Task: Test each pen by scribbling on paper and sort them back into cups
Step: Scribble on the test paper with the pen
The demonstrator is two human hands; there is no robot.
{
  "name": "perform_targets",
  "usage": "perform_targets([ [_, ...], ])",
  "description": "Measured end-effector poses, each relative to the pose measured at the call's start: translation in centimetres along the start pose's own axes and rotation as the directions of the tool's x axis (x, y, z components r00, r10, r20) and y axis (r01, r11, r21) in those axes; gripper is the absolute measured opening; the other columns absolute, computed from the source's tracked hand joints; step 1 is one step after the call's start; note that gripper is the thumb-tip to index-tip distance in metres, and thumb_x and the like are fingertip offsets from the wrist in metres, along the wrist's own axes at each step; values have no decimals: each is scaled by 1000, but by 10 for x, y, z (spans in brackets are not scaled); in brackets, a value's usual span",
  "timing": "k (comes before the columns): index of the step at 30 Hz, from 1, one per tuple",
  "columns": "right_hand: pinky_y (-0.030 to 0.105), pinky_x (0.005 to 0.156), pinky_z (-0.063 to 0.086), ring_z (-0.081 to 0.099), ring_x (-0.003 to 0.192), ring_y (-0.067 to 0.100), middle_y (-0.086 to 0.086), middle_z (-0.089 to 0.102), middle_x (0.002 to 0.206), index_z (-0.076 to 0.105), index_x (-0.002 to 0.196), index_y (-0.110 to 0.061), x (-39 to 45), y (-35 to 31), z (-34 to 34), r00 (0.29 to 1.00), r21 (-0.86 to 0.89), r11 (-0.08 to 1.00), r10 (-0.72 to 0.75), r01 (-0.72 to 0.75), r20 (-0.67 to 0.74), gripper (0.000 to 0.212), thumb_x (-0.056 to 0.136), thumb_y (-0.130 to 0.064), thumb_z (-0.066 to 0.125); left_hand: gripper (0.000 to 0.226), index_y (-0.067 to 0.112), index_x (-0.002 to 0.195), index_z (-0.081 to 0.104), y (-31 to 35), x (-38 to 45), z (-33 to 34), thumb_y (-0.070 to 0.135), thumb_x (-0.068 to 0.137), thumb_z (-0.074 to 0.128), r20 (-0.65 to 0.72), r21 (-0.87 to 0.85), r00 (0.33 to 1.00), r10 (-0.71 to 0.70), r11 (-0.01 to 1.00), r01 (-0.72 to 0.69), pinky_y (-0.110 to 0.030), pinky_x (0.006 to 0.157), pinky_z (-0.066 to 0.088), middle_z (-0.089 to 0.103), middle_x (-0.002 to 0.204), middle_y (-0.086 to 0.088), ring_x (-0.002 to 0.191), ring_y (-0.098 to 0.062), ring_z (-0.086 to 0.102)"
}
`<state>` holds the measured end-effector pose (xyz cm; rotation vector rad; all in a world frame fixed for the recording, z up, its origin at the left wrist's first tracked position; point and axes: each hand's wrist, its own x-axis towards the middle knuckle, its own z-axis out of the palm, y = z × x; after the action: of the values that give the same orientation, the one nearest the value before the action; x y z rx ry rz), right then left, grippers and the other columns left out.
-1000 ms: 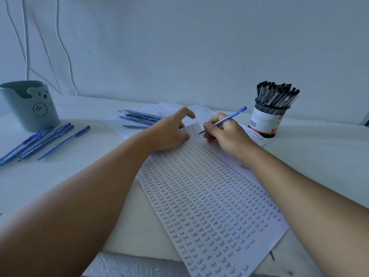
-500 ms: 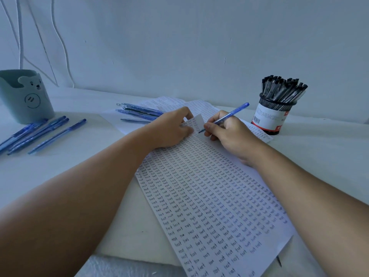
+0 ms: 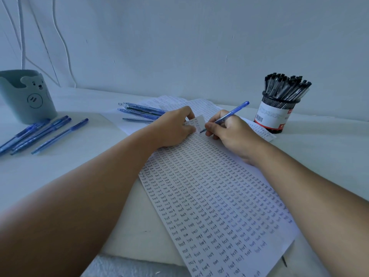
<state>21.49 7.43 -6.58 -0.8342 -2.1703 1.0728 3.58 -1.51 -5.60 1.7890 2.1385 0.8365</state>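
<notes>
Across my desk, nearest the camera, a sheet of paper (image 3: pixel 219 196) lies slantwise, packed row on row with the handwritten word "test", black ink giving way to blue along its right side and lower rows; my two bare forearms reach over it. At its far corner my left hand (image 3: pixel 173 127) pinches the lifted edge between thumb and fingertips; my right hand (image 3: pixel 229 132) is curled round a blue ballpoint pen (image 3: pixel 226 116), tip down on the paper just beside that corner, so the step in hand looks to be the test scribble itself. Next, I judge, comes lifting the pen and choosing its cup by whether ink showed. Beyond my left hand a small heap of blue pens (image 3: pixel 139 112) rests on further sheets; more blue pens (image 3: pixel 40 134) lie loose at far left, beside a grey-green bear-face cup (image 3: pixel 28 96). Far right, a black mesh cup (image 3: pixel 273 114) bristles with black-capped pens (image 3: pixel 285 86); its white label carries a barcode and red band, the print too small to read.
</notes>
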Motion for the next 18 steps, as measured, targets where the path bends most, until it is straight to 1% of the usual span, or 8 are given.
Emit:
perform_targets([
  [4, 25, 77, 48, 64, 76, 1, -9, 76, 84, 64, 100, -22, 0, -1, 0, 1000, -24, 1000, 0, 0, -24, 8, 104, -30, 63, 18, 26, 116, 54, 0, 0, 0, 34, 102, 60, 6, 0, 1000, -2, 1000, 2, -30, 62, 46, 64, 103, 1, 85, -17, 64],
  [7, 24, 76, 47, 64, 77, 1, -9, 76, 85, 64, 101, -22, -1, -2, 0, 1000, -27, 1000, 8, -8, -25, 9, 104, -30, 62, 17, 26, 116, 53, 1, -1, 0, 33, 102, 60, 4, 10, 1000, -1, 1000, 1, -29, 60, 44, 63, 102, 1, 83, -16, 63],
  [12, 28, 81, 50, 65, 82, 5, -8, 75, 85, 63, 100, -23, -3, -4, -1, 1000, -44, 999, 5, -5, -9, 9, 104, -31, 61, 17, 26, 115, 53, 2, -1, -1, 34, 102, 59, 6, 20, 1000, -8, 1000, 8, -29, 61, 45, 64, 104, 1, 84, -17, 63],
  [16, 32, 84, 53, 65, 78, 7, -9, 75, 80, 63, 96, -23, -1, 0, -1, 999, 42, 999, 20, -19, -36, 9, 104, -29, 62, 17, 25, 116, 54, 2, -1, 0, 34, 102, 59, 2, 20, 1000, -11, 1000, 11, -31, 62, 48, 65, 104, 1, 86, -18, 65],
  [18, 33, 84, 54, 65, 77, 8, -9, 75, 80, 63, 96, -23, -1, 1, -1, 999, 55, 998, 23, -21, -45, 10, 104, -29, 62, 16, 25, 115, 54, 2, -1, -1, 34, 102, 59, -2, 14, 1000, -10, 1000, 10, -33, 65, 53, 65, 104, 1, 86, -18, 65],
])
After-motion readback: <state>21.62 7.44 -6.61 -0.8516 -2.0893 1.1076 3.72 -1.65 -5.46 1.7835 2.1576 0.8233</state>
